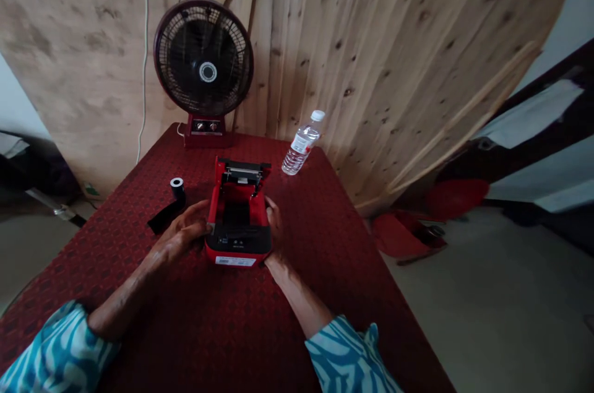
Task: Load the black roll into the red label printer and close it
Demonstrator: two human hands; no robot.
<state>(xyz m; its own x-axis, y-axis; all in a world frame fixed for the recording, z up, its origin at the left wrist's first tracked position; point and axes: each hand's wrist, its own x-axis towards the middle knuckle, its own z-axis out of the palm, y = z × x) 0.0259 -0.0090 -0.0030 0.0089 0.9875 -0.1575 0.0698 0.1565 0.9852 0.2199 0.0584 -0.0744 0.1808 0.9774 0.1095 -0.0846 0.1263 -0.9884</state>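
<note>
A red and black label printer (239,244) stands on the table in front of me, its lid (244,173) raised and the inside exposed. My left hand (188,226) grips the printer's left side near the front corner, the thumb against the black front panel. Along the opposite side, my right hand (275,229) is wrapped around the wall, with some fingers hidden behind it. Just beyond my left hand stands a small black ribbon roll (177,187) with a white core; a dark strip trails from it toward my fingers.
The table (297,319) has a dark red patterned cover. A fan (204,65) stands at its far left edge, and a clear water bottle (301,144) is at the far right. Wooden boards (352,59) lean behind. Red seats (401,235) are on the right.
</note>
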